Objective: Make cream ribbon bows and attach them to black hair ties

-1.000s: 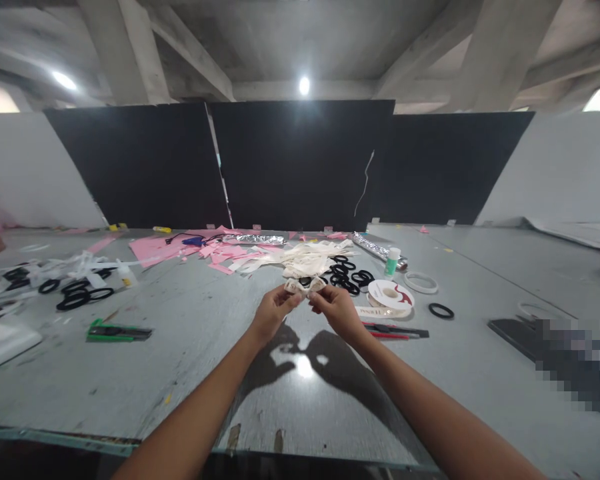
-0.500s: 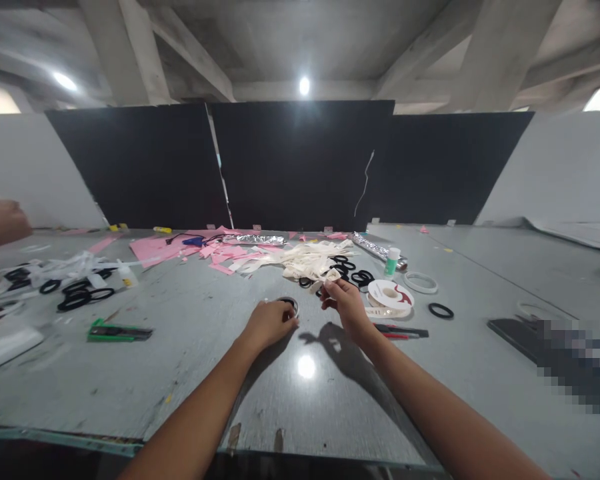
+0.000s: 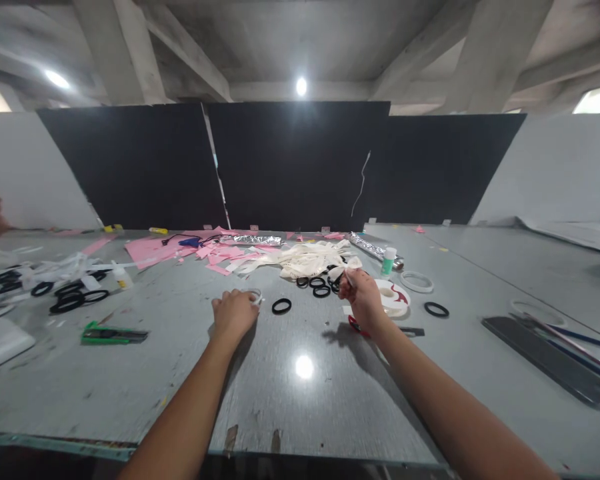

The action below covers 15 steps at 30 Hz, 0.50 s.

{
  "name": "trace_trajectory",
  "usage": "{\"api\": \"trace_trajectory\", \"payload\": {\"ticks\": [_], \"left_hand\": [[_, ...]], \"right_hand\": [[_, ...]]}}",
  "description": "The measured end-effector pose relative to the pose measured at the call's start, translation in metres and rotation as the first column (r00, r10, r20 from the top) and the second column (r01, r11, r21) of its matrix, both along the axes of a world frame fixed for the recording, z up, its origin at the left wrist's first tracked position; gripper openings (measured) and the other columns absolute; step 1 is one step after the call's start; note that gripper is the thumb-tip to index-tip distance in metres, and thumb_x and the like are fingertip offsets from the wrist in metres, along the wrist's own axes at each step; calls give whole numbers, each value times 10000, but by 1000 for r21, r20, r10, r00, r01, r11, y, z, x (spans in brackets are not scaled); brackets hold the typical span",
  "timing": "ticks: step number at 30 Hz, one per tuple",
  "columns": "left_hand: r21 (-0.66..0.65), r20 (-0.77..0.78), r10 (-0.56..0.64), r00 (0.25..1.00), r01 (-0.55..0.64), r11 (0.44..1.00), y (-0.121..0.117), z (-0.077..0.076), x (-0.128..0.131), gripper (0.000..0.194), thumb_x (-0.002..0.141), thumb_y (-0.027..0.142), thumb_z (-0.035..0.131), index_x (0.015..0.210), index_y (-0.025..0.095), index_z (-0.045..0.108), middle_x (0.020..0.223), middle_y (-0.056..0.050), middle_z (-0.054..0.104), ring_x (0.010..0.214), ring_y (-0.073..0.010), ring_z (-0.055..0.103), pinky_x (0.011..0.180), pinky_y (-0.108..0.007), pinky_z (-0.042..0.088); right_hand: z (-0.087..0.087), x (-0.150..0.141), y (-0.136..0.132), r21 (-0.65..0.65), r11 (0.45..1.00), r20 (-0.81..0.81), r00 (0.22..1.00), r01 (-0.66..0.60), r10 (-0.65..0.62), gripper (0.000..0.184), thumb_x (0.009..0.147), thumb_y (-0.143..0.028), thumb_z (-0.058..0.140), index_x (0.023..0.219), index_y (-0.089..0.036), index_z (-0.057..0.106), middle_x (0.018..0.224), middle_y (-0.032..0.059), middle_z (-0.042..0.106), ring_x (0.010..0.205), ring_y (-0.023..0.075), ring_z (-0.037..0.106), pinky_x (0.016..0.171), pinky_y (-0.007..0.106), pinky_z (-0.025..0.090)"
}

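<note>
Grey table (image 3: 145, 387), right hand (image 3: 363, 295) holding cream ribbon (image 3: 353, 264), red-marked spool (image 3: 401, 297)

Black panels (image 3: 300, 160) stand behind the scattered pink scraps (image 3: 153, 249).

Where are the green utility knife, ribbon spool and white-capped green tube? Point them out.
Green utility knife (image 3: 105, 334), head view: its handle.
Ribbon spool (image 3: 399, 297), head view: its flat side.
White-capped green tube (image 3: 387, 267), head view: its green body.

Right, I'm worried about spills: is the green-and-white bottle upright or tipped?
Upright: the green-and-white bottle stands on the grey table, its white cap on top.
</note>
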<state>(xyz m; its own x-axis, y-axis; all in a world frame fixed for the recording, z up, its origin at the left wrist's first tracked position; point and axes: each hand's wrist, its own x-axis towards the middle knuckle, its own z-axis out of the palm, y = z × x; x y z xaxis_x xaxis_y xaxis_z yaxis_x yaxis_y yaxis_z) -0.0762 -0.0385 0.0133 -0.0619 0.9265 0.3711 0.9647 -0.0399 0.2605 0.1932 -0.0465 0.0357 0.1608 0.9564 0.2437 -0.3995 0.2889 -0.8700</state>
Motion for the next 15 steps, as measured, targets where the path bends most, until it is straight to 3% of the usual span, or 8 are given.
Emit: {"api": "trace_trajectory", "payload": {"ticks": [1,3,4,6,7,9,11,15], "left_hand": [[22,57,-7,998,6,1000,1,1,-1,280,744,366,580,933,191,692,998,-157,646,992,-347,532,853,-472,330],[70,287,-153,946,139,988,2,3,5,332,785,393,546,1013,179,657,1034,-139,629,956,-289,545,848,-428,373],[95,434,-275,858,260,961,1,4,11,350,809,412,522,1040,176,636,1037,-120,625,907,-244,556,826,-383,401],[139,690,-450,566,507,851,-2,4,27,394,817,462,521,1074,173,598,1001,-82,624,791,-175,559,746,-306,438],[167,767,-478,428,587,792,-5,3,36,405,802,476,547,1061,168,594,959,-68,623,759,-158,552,709,-282,442],[229,835,-479,270,622,749,-10,0,51,369,778,477,594,946,149,609,832,-40,608,699,-135,528,655,-248,433],[279,845,-480,235,572,771,-15,-4,60,317,769,454,621,791,138,595,690,-8,562,633,-115,491,607,-225,406],[317,820,-513,253,545,776,-22,-4,62,299,795,408,608,677,140,547,588,21,490,576,-95,446,559,-209,366]], "right_hand": [[-1,-5,-2,7,1000,80,997,13,-14,231,730,-361,632,664,-191,490,538,-44,490,431,79,423,417,214,376],[-4,-17,-6,24,1000,208,978,11,-16,241,734,-373,633,663,-183,504,525,-42,506,417,78,428,405,211,368],[-5,-23,-8,38,999,253,967,-4,-6,244,740,-379,629,663,-179,511,520,-41,512,413,79,435,400,210,367],[-10,-34,-11,59,997,319,947,-55,34,252,752,-390,620,668,-174,523,509,-41,516,407,80,443,394,208,370],[-12,-39,-13,61,994,345,937,-87,61,255,759,-396,616,674,-173,527,506,-42,518,403,80,446,391,208,372],[-16,-46,-15,52,988,399,910,-146,114,262,771,-408,608,691,-170,532,505,-44,518,397,77,447,389,204,371],[-20,-50,-18,40,981,463,873,-190,151,266,780,-416,603,708,-167,542,509,-47,516,392,70,444,389,197,365],[-23,-51,-20,61,977,548,825,-204,138,278,810,-438,572,738,-171,550,537,-40,529,415,72,466,402,188,377]]}}
